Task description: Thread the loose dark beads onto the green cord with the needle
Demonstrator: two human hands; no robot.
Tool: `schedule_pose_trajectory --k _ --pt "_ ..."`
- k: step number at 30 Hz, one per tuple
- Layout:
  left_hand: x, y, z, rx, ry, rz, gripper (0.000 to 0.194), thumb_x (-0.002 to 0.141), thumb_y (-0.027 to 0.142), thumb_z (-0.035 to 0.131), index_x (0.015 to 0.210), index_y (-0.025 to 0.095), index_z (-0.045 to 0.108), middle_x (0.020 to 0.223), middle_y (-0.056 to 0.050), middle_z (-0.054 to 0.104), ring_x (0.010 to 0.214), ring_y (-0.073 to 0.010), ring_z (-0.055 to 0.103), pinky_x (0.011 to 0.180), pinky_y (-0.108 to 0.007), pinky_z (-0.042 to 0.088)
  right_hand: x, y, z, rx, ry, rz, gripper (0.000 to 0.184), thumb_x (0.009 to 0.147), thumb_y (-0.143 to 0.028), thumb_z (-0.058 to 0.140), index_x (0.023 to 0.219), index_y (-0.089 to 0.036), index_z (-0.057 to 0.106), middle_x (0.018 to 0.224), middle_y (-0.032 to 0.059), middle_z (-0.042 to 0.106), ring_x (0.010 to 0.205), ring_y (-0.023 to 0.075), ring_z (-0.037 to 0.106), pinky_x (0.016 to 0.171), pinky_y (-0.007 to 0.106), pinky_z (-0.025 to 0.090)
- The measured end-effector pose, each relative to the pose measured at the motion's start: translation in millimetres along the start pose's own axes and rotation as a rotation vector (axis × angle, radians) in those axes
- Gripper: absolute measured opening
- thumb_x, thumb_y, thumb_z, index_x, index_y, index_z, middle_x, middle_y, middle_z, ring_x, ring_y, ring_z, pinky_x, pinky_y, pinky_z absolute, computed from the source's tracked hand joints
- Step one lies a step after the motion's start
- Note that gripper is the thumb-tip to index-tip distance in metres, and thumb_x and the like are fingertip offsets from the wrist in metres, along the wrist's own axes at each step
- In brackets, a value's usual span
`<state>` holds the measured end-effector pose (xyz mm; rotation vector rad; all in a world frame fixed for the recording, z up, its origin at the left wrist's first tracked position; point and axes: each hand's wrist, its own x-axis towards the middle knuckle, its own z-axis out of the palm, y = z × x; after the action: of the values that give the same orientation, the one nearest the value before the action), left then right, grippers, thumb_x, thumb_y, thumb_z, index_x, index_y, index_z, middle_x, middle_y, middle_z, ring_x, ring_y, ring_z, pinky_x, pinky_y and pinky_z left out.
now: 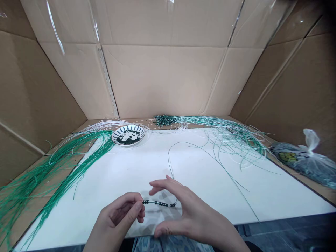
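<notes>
Beaded cord [159, 203], lower centre, pinched firmly by left hand [119, 215] between thumb and fingertips; right hand [194, 213] open alongside, grasping nothing.

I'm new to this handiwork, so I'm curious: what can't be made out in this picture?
Head view: the left hand hides where its fingers pinch the cord.
Head view: the beads on it are too small to count surely.
Head view: the dark beads in the plate are too small to count.
Head view: the plastic bag's contents are blurred, and the right edge cuts it off.
</notes>
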<state>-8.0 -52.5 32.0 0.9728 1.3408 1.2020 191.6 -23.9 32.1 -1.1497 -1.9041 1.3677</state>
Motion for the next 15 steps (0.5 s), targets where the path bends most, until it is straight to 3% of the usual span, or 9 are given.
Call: schedule_pose_trajectory --k 4,9,15 --pt "0.4 1.3 -5.4 0.015 0.075 0.003 0.041 0.059 0.065 0.086 0.062 0.026 0.074 0.055 0.004 0.066 0.060 -0.0148 0.056 0.062 -0.020 0.046 2.1 4.5 -6.0 -0.014 -0.039 -0.002 0.061 0.081 -0.030 0.082 0.135 -0.027 0.054 0.109 0.0012 0.070 0.108 0.0239 0.063 0.100 0.036 0.045" --pt "1.4 -0.6 -16.0 -0.061 0.107 -0.051 0.047 0.054 0.067 0.088 0.071 0.025 0.075 0.056 0.003 0.071 0.062 -0.0174 0.058 0.066 -0.024 0.047 2.4 1.6 -11.6 0.050 0.019 -0.038 0.039 0.082 -0.021 0.075 0.116 -0.023 0.056 0.087 -0.0032 0.059 0.085 0.0167 0.057 0.084 0.030 0.045" --pt "0.6 -9.1 -21.5 0.000 0.066 -0.001 0.045 0.071 0.071 0.076 0.073 0.026 0.069 0.058 0.004 0.069 0.065 -0.0171 0.057 0.068 -0.024 0.043 -0.2 -4.3 -10.3 0.016 0.145 -0.112 0.012 0.085 -0.013 0.064 0.090 -0.021 0.057 0.078 -0.0042 0.050 0.073 0.0135 0.046 0.069 0.025 0.039"
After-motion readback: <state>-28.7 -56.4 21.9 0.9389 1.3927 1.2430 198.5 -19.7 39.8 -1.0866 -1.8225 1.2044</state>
